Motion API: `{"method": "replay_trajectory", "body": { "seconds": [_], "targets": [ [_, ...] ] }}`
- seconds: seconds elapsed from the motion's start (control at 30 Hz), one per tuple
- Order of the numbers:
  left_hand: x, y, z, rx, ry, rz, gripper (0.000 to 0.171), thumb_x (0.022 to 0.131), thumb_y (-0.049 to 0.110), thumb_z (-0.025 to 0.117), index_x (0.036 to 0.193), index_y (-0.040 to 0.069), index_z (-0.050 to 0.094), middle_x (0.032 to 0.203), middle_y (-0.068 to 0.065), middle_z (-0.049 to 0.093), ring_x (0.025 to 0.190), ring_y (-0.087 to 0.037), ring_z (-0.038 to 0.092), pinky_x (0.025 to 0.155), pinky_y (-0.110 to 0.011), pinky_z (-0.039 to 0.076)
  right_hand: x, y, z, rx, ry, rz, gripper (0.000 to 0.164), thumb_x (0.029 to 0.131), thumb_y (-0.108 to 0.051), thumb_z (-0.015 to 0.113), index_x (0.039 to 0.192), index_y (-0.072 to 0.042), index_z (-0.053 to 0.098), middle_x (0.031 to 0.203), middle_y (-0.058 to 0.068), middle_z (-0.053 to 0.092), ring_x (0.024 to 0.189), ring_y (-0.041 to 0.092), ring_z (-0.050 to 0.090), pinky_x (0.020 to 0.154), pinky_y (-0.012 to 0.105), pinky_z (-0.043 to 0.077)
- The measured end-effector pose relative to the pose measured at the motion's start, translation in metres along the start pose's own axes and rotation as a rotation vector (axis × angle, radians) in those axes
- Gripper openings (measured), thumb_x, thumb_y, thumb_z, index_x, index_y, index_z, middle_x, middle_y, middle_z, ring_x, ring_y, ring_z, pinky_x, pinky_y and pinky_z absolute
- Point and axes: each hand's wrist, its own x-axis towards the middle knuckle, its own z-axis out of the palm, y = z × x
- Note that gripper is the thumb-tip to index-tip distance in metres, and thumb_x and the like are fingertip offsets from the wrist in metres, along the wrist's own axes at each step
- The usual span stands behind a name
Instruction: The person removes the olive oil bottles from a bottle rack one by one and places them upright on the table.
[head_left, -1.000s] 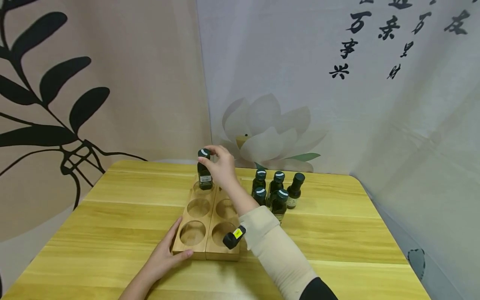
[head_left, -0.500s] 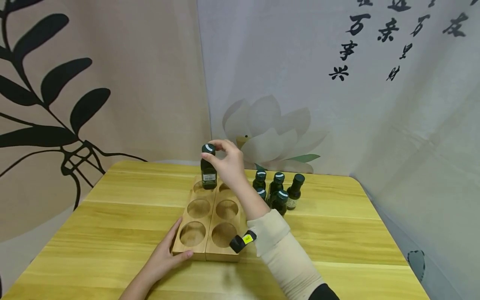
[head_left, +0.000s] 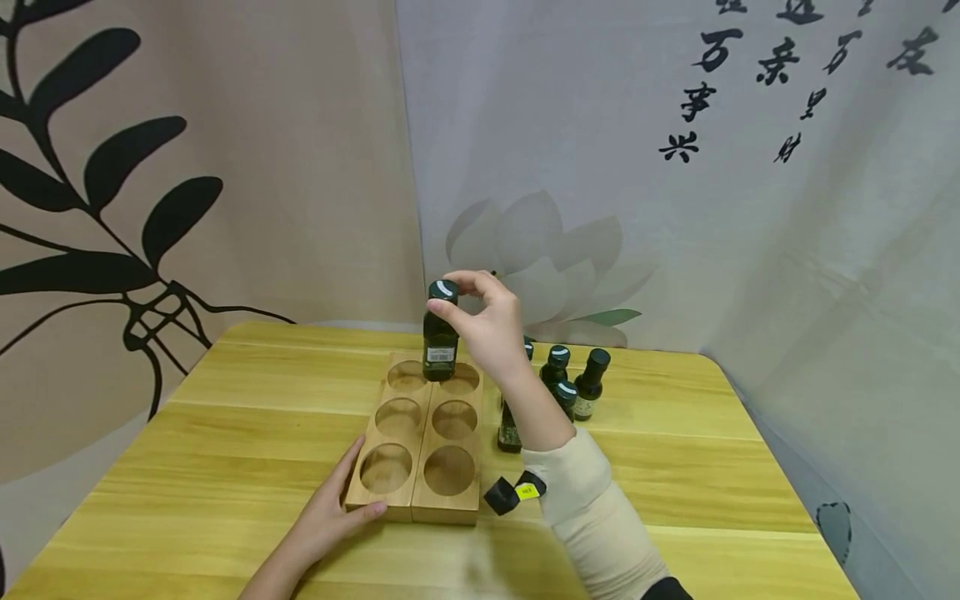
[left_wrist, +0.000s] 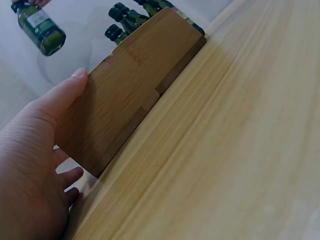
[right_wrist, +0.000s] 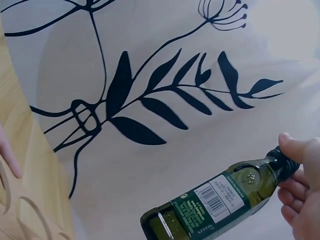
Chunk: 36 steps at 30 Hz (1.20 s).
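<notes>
A small green glass bottle (head_left: 440,337) with a dark cap hangs upright over the far end of the wooden holder (head_left: 412,467). My right hand (head_left: 491,325) pinches it by the cap between thumb and fingers. Its back label, with a barcode, shows in the right wrist view, where the bottle (right_wrist: 215,200) holds yellow-green liquid. The holder has two rows of round recesses, and no bottle stands in them. At its near left corner rests my left hand (head_left: 326,508), fingers along the left side and thumb across the front. In the left wrist view the thumb (left_wrist: 70,90) touches the wood.
Several more dark-capped bottles (head_left: 558,358) stand in a group right of the holder, partly behind my right forearm. One slimmer bottle (head_left: 590,383) stands at the group's right. A printed cloth backdrop (head_left: 315,167) hangs behind the wooden table (head_left: 675,467).
My right hand has lifted the bottle up from the far left recess and carried it right, to above the far end between the two rows. The left hand has stayed put.
</notes>
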Motion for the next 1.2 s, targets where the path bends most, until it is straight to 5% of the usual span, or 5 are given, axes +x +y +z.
{"method": "replay_trajectory", "body": {
  "seconds": [0.53,0.97,1.2],
  "targets": [
    [-0.002,0.003,0.0,0.003,-0.005,0.009,0.1,0.081,0.023,0.078,0.155,0.019,0.011,0.156,-0.022,0.012,0.135,-0.054,0.014,0.095,-0.076,0.019,-0.009,-0.012,-0.054,0.006,0.06,-0.174,0.025,0.08,-0.005,0.078,0.102,0.001,0.069,0.095,0.009,0.064,0.091,0.019,0.054,0.081,0.036,0.044],
    [-0.002,0.003,0.0,0.011,-0.004,-0.001,0.101,0.081,0.025,0.078,0.155,0.019,0.011,0.156,-0.021,0.013,0.135,-0.053,0.015,0.096,-0.075,0.019,-0.018,-0.019,-0.11,-0.065,0.146,-0.153,0.024,0.077,0.005,0.077,0.099,0.007,0.068,0.094,0.012,0.066,0.09,0.019,0.055,0.081,0.03,0.044],
    [-0.002,0.004,0.0,0.024,0.004,0.002,0.101,0.08,0.025,0.079,0.155,0.019,0.012,0.156,-0.021,0.014,0.136,-0.052,0.016,0.097,-0.074,0.02,-0.024,-0.018,-0.139,-0.104,0.179,-0.15,0.021,0.079,0.007,0.074,0.099,0.009,0.068,0.092,0.003,0.065,0.089,0.017,0.055,0.08,0.028,0.043]
  ]
}}
